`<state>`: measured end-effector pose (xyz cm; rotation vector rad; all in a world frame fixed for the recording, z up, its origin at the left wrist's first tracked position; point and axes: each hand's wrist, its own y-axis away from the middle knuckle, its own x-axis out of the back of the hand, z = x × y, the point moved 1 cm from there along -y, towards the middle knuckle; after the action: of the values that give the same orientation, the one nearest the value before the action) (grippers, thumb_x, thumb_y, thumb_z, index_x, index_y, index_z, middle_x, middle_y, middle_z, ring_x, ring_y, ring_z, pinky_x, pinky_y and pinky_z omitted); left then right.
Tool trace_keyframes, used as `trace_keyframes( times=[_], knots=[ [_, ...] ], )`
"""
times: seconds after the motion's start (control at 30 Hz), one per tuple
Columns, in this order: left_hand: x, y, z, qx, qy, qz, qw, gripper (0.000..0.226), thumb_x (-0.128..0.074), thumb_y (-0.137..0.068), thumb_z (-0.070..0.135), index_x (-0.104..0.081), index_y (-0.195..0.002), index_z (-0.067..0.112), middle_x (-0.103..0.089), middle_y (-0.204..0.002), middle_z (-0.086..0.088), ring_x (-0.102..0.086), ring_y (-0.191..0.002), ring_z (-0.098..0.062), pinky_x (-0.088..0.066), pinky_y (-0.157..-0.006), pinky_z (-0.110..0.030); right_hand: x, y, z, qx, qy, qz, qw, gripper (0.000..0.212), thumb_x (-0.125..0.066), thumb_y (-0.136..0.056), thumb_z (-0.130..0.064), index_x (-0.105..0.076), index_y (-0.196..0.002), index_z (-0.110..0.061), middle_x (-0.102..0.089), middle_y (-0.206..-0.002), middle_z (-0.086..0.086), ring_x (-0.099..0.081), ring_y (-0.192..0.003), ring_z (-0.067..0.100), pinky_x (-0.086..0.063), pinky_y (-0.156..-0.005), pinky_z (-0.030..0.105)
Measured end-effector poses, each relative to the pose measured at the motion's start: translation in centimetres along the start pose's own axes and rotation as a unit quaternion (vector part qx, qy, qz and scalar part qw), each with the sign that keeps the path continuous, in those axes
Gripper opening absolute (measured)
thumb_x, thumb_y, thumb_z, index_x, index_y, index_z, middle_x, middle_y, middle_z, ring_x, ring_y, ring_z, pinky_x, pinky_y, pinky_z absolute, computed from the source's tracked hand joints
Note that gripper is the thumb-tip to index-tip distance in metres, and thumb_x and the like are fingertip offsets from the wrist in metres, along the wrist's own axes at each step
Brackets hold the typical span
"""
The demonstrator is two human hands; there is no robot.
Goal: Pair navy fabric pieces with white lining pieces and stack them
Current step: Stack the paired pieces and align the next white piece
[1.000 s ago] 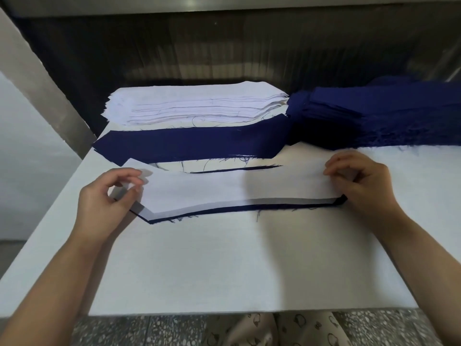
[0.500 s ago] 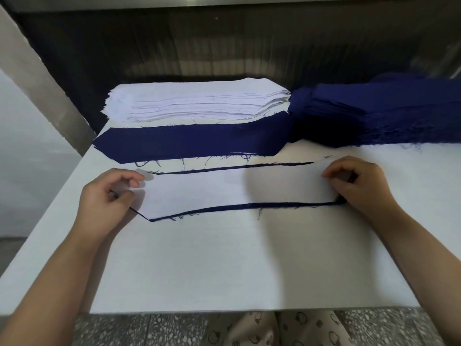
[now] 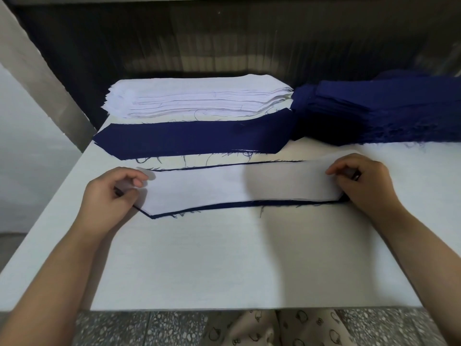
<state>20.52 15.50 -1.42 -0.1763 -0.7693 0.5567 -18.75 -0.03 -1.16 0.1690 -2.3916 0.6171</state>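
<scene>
Mid-table, just in front of the person: one white lining piece [image 3: 237,186] lies flat on one navy piece [image 3: 249,203]. The navy shows only as a thin rim along the near edge and a thinner line along the far edge. So the two outlines are close to matched but not dead on. The left end comes to a point; the right end is angled.

Left hand [image 3: 109,193] is at the pointed end, fingers curled, thumb and fingertips pinching the lining's corner. Right hand [image 3: 366,183] is at the other end with the same curled pinch, navy peeping out under the knuckles. The hands are well apart, one per end, likely so the long strip can be drawn taut and nudged square over the navy without rumpling. Cannot tell whether either hand also nips the navy layer.

Just behind is a low pile topped with navy [image 3: 194,137], loose threads trailing from its near edge. Judged to be the finished pairs, kept close for a short lift.

Behind that is a tall white lining stack [image 3: 194,101]. The navy stack [image 3: 374,113] is at its right, touching it, edges frayed. Supplies sit side by side at the back, within reach. Both are deep, so much of the job looks left.

White table [image 3: 224,258] beneath; metal post [image 3: 37,83] far left.
</scene>
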Motion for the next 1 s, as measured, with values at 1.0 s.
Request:
trace_keyframes(
  times=[1.0],
  knots=[
    [0.05, 0.05, 0.32, 0.033, -0.038, 0.01, 0.999, 0.031, -0.052, -0.079, -0.017, -0.064, -0.076, 0.012, -0.063, -0.081, 0.016, -0.051, -0.072, 0.011, -0.035, -0.069, 0.002, 0.13, -0.02, -0.37, -0.056, 0.019, -0.015, 0.998, 0.027, -0.061, -0.075, 0.01, -0.066, -0.075, -0.016, -0.058, -0.074, -0.012, -0.053, -0.064, -0.005, -0.04, -0.06, 0.003]
  ],
)
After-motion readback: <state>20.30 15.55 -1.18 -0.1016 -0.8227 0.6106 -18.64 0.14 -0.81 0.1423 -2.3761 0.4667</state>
